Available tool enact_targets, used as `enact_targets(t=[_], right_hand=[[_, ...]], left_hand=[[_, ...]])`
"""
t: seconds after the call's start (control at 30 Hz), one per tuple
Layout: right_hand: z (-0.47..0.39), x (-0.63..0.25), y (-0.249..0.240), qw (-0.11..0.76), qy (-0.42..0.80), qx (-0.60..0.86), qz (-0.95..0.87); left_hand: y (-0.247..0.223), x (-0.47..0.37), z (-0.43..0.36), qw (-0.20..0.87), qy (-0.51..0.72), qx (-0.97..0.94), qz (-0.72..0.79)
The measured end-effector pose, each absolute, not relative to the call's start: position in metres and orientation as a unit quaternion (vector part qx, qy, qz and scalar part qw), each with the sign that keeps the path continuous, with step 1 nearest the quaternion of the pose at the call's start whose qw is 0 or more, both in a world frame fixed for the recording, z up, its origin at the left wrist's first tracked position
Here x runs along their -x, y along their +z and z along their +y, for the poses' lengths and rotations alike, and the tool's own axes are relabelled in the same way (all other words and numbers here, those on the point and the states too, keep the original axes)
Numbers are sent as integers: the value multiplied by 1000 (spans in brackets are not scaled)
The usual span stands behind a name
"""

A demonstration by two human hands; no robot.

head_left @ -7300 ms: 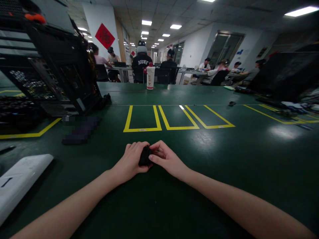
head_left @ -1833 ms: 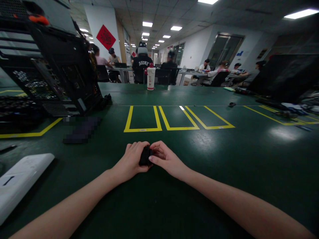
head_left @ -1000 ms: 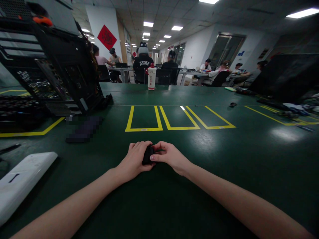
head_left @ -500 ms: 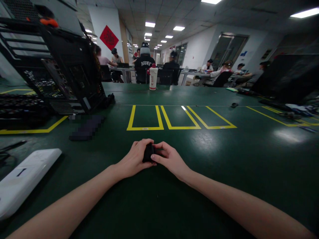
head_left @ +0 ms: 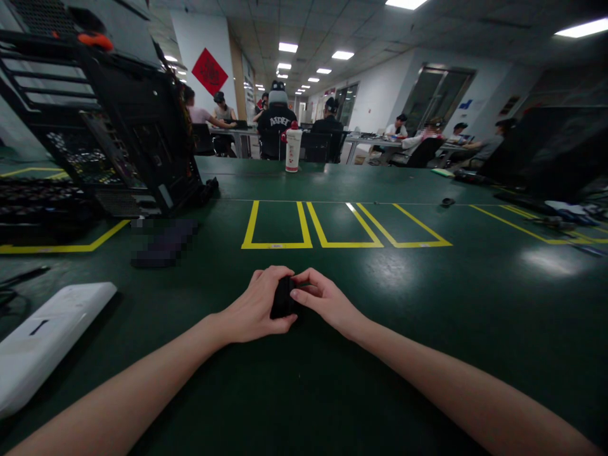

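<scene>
A small black box-like object (head_left: 282, 297) is between my two hands, low over the green table (head_left: 304, 386) or resting on it; I cannot tell which. Its exact kind is too dark to make out. My left hand (head_left: 260, 305) is curled round its left side, thumb along the near edge and fingers over the far one. From the right, my right hand (head_left: 325, 303) pinches the object's right side with thumb and fingertips. Beyond the hands, yellow tape outlines (head_left: 277, 246) mark the tabletop.
An open black computer case (head_left: 137, 145) stands at left, with a pixelated dark flat thing (head_left: 166, 244) before it. A white device (head_left: 57, 342) lies near left. A white cup (head_left: 292, 151) stands at the far edge. A dark ring-like item (head_left: 446, 202) is at right. People sit beyond.
The thumb of my right hand has shifted slightly up along the black object, and my left thumb's tip has dropped a little. Both hands stay in nearly the same place.
</scene>
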State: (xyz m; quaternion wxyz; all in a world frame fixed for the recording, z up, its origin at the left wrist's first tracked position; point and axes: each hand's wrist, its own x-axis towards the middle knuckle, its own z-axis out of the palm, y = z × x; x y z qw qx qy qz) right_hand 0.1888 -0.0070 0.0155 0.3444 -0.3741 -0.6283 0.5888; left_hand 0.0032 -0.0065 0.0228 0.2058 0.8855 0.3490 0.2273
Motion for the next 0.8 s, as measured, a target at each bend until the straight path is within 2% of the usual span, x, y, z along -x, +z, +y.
enact_targets(t=[0.2, 0.53, 0.8], right_hand=[[-4, -191, 9, 357, 610, 315, -633], [-5, -187, 13, 358, 572, 373, -637], [-5, -188, 10, 352, 586, 354, -638]], left_hand=[[25, -3, -6, 189, 227, -892, 342], [22, -4, -5, 178, 229, -895, 338], [10, -4, -5, 89, 241, -888, 382]])
